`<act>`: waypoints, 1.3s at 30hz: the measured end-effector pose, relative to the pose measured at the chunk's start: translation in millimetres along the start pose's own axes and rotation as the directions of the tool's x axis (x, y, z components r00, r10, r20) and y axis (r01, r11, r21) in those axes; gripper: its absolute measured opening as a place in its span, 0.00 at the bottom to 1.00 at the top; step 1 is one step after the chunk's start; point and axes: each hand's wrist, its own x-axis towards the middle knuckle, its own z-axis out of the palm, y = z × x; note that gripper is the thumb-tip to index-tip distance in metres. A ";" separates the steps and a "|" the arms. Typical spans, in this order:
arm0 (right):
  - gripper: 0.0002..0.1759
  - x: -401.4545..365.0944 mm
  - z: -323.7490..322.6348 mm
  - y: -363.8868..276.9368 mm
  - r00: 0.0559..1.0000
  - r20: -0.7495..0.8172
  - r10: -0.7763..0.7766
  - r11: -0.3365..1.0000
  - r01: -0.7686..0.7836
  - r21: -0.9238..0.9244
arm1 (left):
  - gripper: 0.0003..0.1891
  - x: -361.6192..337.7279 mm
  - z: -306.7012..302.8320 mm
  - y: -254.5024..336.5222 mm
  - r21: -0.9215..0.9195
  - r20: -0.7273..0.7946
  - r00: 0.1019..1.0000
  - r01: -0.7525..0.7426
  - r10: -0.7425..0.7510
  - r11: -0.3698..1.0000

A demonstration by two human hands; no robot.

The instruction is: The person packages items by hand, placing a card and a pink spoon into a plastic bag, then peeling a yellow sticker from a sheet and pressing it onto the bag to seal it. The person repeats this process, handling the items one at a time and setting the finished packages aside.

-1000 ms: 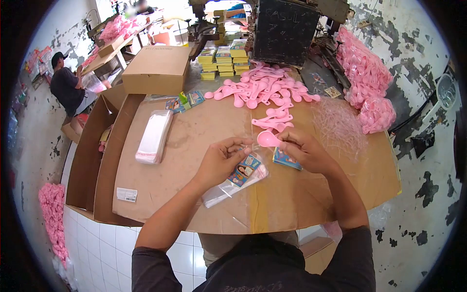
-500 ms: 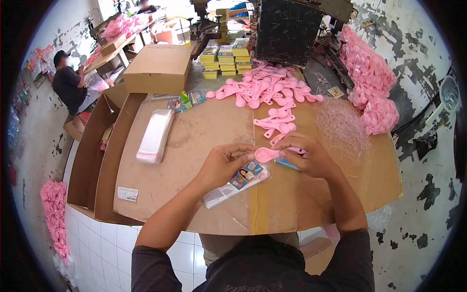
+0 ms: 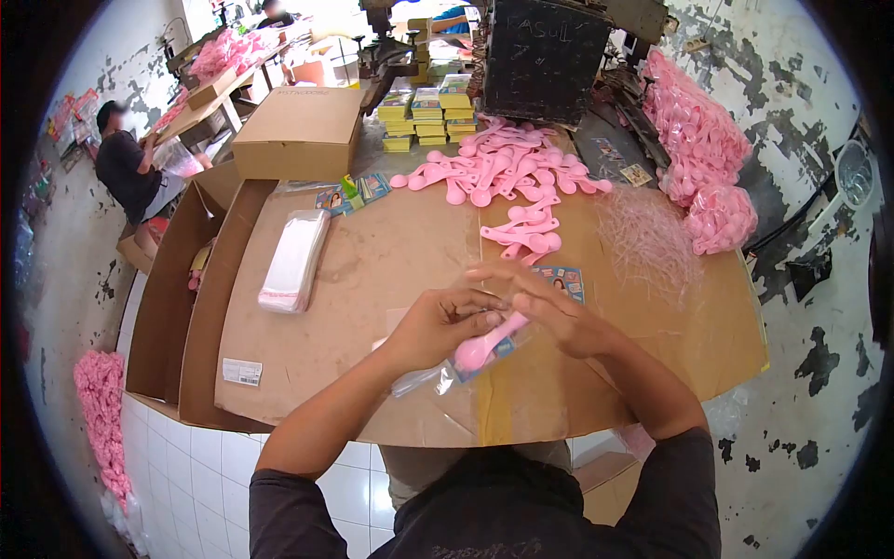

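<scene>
A pink measuring spoon point(image 3: 477, 351) lies slanted, bowl towards me, over a blue printed card point(image 3: 504, 347) and a clear plastic bag point(image 3: 445, 380). It looks to be inside the bag, though glare makes this uncertain. My left hand point(image 3: 449, 323) pinches the bag's edge between thumb and fingers, beside the spoon's handle. Over the handle's end is my right hand point(image 3: 556, 312), fingers stretched out and slightly blurred, touching or nearly touching it. Another printed card point(image 3: 564, 281) shows just behind the right hand. Farther back lies a pile of pink spoons point(image 3: 507, 168).
A stack of clear bags point(image 3: 294, 261) lies at left, beside an open carton point(image 3: 191, 307). A closed box point(image 3: 298, 135), card stacks point(image 3: 428, 116) and a black machine point(image 3: 540, 65) stand behind. Pink plastic strands point(image 3: 652, 244) and bagged spoons point(image 3: 722, 219) are at right. A seated person point(image 3: 130, 168) works far left.
The spoon has come down towards me from between both hands onto the card and bag. My right hand's fingers have straightened from their grip on the handle.
</scene>
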 end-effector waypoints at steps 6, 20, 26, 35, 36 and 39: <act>0.24 12.9 -20.5 -9.8 0.998 0.034 -0.051 0.950 0.038 0.310 | 0.15 -5.6 -15.1 13.7 -0.197 0.111 0.989 0.114 -0.093 0.974; 0.08 24.8 -3.9 -84.2 0.939 -0.041 -0.341 0.634 0.198 -0.748 | 0.22 -14.3 -5.9 27.6 0.061 0.025 0.958 -0.288 0.287 0.956; 0.06 20.7 -2.7 -78.7 0.963 -0.081 -0.255 0.658 0.112 -0.745 | 0.21 -15.6 8.0 38.5 0.190 -0.039 0.946 -0.310 0.323 0.932; 0.08 24.6 14.1 -63.0 0.842 0.107 -0.528 0.212 0.253 -0.944 | 0.20 -18.9 8.1 26.5 0.341 -0.166 0.935 -0.243 0.313 0.908; 0.08 24.2 16.1 -59.8 0.851 0.135 -0.508 0.176 0.256 -0.951 | 0.19 -18.8 8.5 24.7 0.386 -0.157 0.926 -0.262 0.343 0.884; 0.08 24.9 15.6 -45.6 0.843 0.251 -0.476 -0.008 0.281 -0.960 | 0.20 -21.1 12.7 32.8 0.577 -0.146 0.938 -0.177 0.313 0.797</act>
